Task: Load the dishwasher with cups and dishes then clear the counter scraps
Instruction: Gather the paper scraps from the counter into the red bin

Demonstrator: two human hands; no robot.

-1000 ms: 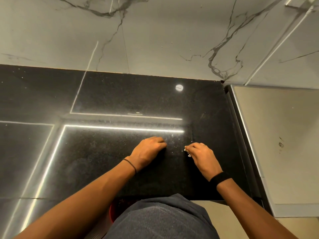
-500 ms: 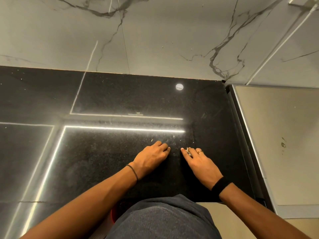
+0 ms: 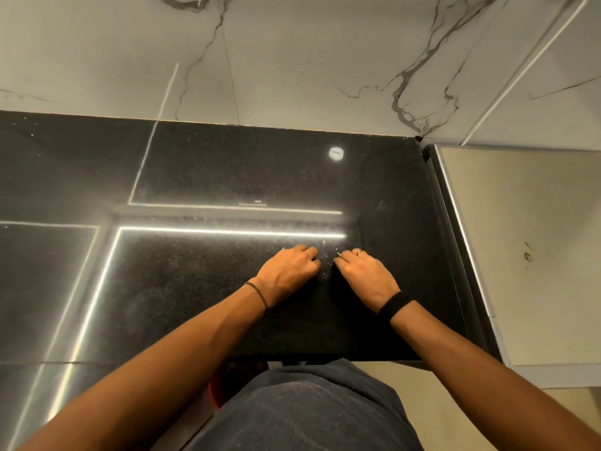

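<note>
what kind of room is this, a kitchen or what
Most likely a kitchen: a polished black stone counter meets a marble-look tiled wall, small pale scraps lie on the counter between the left hand and right hand, and a steel-edged unit stands at its right.

Both forearms bare, extended forward from lower corners, converging toward centre. Left hand (image 3: 287, 271): back up, fingers curled under into loose fist, knuckles foremost, thumb side facing right hand. Right hand (image 3: 366, 275): back up, wrist angled inward, fingers bent, tips directed toward left hand; whether tips pinch anything indiscernible. Hands level, just beside each other, narrow gap between, not touching.
</note>
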